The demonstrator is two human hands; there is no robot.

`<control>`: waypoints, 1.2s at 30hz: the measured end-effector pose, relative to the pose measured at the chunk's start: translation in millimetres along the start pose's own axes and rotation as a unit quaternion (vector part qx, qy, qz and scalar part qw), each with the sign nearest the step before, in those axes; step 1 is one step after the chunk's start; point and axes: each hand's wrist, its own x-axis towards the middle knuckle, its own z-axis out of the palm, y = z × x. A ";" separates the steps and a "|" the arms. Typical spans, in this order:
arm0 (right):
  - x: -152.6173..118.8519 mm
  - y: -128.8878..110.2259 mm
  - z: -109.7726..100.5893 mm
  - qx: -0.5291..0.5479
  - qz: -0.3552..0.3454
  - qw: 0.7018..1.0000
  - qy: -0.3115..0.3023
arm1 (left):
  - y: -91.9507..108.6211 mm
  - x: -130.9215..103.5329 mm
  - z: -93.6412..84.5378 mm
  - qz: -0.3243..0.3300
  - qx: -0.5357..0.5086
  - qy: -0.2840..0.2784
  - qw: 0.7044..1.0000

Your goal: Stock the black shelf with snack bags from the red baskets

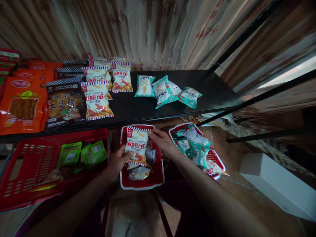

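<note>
A white and orange snack bag (137, 144) with a striped top edge is held upright over a small red basket (142, 188) with a white rim. My left hand (118, 161) grips the bag's lower left side, thumb across its front. At its upper right edge, my right hand (161, 141) pinches the bag. More snack bags (139, 172) lie inside the basket beneath it. On the black shelf (128, 107) ahead, matching white and orange bags (98, 100) stand in rows left of centre.
Several green and white snack bags (164, 92) lie on the shelf's right part. Dark brown bags (65, 102) and orange bags (23, 105) stand at left. Below are a large red basket (22, 164), another small basket (217, 159) of green bags, and a white box (278, 184).
</note>
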 end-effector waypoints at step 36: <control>-16.1 -4.2 4.2 -0.023 0.110 0.984 -0.136 | 12.3 6.5 8.6 -0.095 -0.198 0.031 0.975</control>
